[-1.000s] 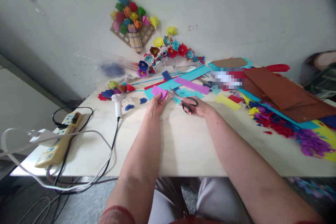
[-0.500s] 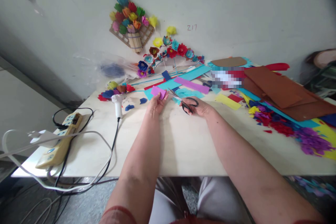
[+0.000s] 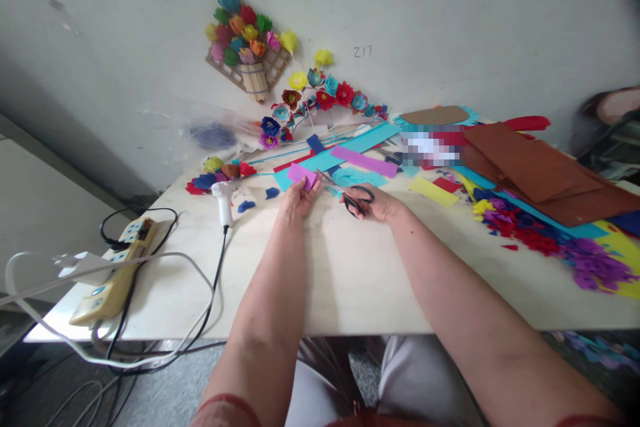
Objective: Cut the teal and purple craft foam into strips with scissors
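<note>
My left hand (image 3: 296, 199) pinches a small folded purple paper piece (image 3: 302, 175) just above the pale tabletop (image 3: 350, 273). My right hand (image 3: 379, 203) grips black-handled scissors (image 3: 350, 195), fingers through the loops, blades pointing left towards the purple piece and touching its right edge. Both hands work close together near the far middle of the table. Behind them lie a teal sheet (image 3: 350, 147) and a purple strip (image 3: 365, 162).
A white glue gun (image 3: 223, 197) lies left of my hands, its black cord running to a power strip (image 3: 113, 267) at the left edge. Paper flowers (image 3: 320, 97) lean on the wall. Brown sheets (image 3: 540, 177) and coloured paper scraps (image 3: 545, 240) cover the right side.
The scissor blades have closed in slightly on the purple piece. The view has shifted a little; the hands stay in the same place.
</note>
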Motion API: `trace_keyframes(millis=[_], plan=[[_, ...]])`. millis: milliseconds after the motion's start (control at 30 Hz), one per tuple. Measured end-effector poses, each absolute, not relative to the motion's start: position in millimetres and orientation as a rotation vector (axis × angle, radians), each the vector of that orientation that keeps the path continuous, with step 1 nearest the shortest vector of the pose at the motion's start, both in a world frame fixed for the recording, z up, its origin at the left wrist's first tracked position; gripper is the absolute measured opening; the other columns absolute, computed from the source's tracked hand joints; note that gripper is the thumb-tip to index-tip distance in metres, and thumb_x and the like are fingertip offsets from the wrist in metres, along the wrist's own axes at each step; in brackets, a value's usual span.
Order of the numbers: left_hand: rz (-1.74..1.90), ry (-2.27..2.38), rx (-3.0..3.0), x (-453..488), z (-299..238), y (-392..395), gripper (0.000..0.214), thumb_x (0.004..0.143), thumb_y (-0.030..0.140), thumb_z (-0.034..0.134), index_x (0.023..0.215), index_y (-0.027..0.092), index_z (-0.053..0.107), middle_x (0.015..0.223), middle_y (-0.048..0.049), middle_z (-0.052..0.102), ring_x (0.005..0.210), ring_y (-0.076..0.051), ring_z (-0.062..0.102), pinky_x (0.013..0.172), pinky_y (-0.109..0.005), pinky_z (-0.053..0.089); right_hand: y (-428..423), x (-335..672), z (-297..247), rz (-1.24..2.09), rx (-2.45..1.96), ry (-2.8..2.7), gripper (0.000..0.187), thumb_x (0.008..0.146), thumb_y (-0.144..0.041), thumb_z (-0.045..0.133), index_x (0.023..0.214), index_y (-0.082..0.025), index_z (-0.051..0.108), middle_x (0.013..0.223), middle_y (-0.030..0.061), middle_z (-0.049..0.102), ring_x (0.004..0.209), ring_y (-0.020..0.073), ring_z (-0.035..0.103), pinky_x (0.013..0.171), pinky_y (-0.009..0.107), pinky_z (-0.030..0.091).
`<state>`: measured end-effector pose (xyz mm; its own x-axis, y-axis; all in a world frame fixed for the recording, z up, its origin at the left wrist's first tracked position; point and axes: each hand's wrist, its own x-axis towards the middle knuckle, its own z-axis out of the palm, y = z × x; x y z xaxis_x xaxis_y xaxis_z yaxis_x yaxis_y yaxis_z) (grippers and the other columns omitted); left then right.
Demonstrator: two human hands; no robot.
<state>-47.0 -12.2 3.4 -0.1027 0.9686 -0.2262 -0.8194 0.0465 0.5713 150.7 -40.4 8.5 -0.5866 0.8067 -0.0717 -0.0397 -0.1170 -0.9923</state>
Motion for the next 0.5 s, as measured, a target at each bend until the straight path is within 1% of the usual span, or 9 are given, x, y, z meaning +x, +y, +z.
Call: trace_keyframes(millis=[167,300,433,500], plan=[[1.546,0.716,0.277,-45.8,3.7,-13.0,0.028,0.083,0.002,0.048,0.107,0.011,0.058,0.094,-0.0116,0.07,0.092,-0.023,0.067,0.081,-0.036,0.056,-40.3,149.0,8.3,1.78,-0.85,-1.52,0.042,0.071,-0.054,0.062,0.079,-0.013,0.057,0.049,-0.0009,0.055,0.035,0.0078,0.044,0.034,0.02,0.03],[1.523,0.725,0.305,-44.9,2.1,-12.7,0.023,0.082,0.002,0.05,0.1,0.01,0.061,0.091,-0.0112,0.07,0.089,-0.022,0.068,0.08,-0.035,0.057,-42.1,147.7,10.0,1.818,-0.833,-1.486,0.044,0.071,-0.056,0.062,0.079,-0.013,0.057,0.05,-0.0007,0.055,0.035,0.0078,0.045,0.034,0.019,0.031],[1.514,0.733,0.356,-44.2,-1.7,-11.2,0.02,0.082,0.003,0.052,0.096,0.011,0.062,0.087,-0.0088,0.07,0.086,-0.019,0.068,0.081,-0.034,0.056,-43.1,147.1,11.9,1.873,-0.867,-1.438,0.045,0.07,-0.057,0.062,0.08,-0.013,0.058,0.051,-0.0007,0.056,0.035,0.0077,0.046,0.031,0.018,0.028],[1.501,0.724,0.4,-44.1,-3.3,-10.5,0.018,0.082,0.004,0.051,0.095,0.011,0.062,0.085,-0.0081,0.07,0.084,-0.018,0.068,0.08,-0.034,0.056,-42.6,146.8,11.6,1.897,-0.872,-1.404,0.045,0.07,-0.058,0.062,0.08,-0.013,0.058,0.052,-0.0007,0.056,0.036,0.0076,0.047,0.032,0.018,0.03]])
